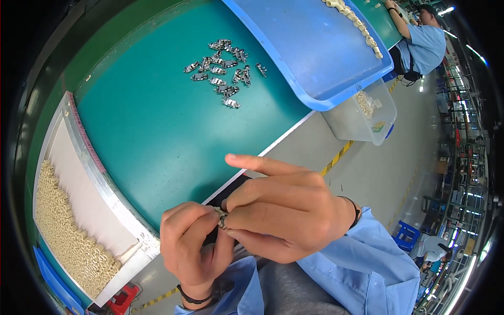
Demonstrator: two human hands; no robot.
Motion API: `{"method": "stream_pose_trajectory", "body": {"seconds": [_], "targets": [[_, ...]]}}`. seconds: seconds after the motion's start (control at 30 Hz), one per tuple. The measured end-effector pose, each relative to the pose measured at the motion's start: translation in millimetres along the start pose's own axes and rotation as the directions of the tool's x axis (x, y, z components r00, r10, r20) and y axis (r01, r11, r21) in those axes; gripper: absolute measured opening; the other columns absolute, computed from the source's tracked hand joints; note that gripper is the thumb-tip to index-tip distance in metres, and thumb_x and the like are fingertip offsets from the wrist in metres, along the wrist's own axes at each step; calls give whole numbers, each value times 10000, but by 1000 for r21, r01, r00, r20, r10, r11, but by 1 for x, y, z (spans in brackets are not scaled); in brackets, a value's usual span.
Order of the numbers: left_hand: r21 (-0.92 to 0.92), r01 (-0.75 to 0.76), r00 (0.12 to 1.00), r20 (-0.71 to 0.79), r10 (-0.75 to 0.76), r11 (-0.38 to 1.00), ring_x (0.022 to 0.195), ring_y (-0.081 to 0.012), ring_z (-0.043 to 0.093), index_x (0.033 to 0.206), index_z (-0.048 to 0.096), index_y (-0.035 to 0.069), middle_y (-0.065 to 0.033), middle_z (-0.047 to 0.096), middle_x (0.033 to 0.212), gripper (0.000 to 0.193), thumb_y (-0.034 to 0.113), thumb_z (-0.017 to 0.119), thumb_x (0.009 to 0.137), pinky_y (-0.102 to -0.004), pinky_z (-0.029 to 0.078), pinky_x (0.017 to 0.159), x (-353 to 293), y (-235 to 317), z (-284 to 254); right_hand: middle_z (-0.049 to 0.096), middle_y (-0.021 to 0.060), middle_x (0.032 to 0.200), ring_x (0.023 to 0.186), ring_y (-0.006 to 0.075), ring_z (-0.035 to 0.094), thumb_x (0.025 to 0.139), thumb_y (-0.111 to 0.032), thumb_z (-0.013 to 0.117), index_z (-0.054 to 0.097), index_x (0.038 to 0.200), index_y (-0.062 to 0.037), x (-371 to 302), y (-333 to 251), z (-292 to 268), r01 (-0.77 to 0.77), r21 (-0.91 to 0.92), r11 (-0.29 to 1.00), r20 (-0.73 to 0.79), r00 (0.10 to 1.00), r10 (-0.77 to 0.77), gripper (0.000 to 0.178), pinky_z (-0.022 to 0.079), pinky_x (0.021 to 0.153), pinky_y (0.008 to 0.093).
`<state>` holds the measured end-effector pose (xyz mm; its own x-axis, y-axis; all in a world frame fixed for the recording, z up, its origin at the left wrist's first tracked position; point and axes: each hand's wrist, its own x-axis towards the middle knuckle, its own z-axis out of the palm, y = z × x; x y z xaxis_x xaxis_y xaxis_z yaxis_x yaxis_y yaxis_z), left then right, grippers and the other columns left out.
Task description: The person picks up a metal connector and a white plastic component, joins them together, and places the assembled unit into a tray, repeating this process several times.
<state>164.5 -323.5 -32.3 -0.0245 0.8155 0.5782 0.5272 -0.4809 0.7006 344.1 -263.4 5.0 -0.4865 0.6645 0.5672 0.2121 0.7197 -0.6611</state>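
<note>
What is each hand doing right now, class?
Left hand: closed, pinching the small metal part at its fingertips.
Right hand: closed on the same part, index finger stretched out straight.

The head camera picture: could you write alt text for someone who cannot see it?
Two hands, left hand and right hand, pinch a small metal part between their fingertips above the edge of a teal table. On the table lie a scatter of small metal pieces, a white tray of cream parts on the left and a blue tray beyond.
</note>
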Motion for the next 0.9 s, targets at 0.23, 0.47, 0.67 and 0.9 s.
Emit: {"method": "stream_pose_trajectory", "body": {"seconds": [0.23,0.47,0.67,0.9], "targets": [[3,52,999,4,-52,999,812,-278,676,1017,668,-15,-163,703,999,303,-66,830,766,-355,545,685,1,-4,-9,721,82,881,625,175,642,775,-43,776,766,939,-31,-3,11,16,144,-108,984,-34,988,-148,165,593,967,481],[3,119,993,-7,-119,993,817,-263,679,1023,669,-28,-183,707,988,284,-73,826,791,-342,538,699,11,-3,-21,727,65,898,668,149,654,814,-45,727,791,1041,-45,-3,21,31,190,-59,980,-94,976,-195,235,584,885,440],[-28,105,994,-2,-106,994,824,-274,684,1047,669,-24,-179,709,1019,350,-66,868,763,-346,541,713,17,6,-31,734,95,1019,803,240,682,773,-75,779,775,1130,-40,4,46,14,171,-102,980,-132,974,-184,359,544,890,452],[19,37,996,86,-39,999,882,-276,672,1057,676,-23,-169,695,1028,368,-68,873,749,-352,534,740,36,11,-43,665,119,1094,1017,315,623,786,-72,787,740,1134,-26,15,95,5,-124,-478,870,-109,991,81,354,471,933,444]]}}
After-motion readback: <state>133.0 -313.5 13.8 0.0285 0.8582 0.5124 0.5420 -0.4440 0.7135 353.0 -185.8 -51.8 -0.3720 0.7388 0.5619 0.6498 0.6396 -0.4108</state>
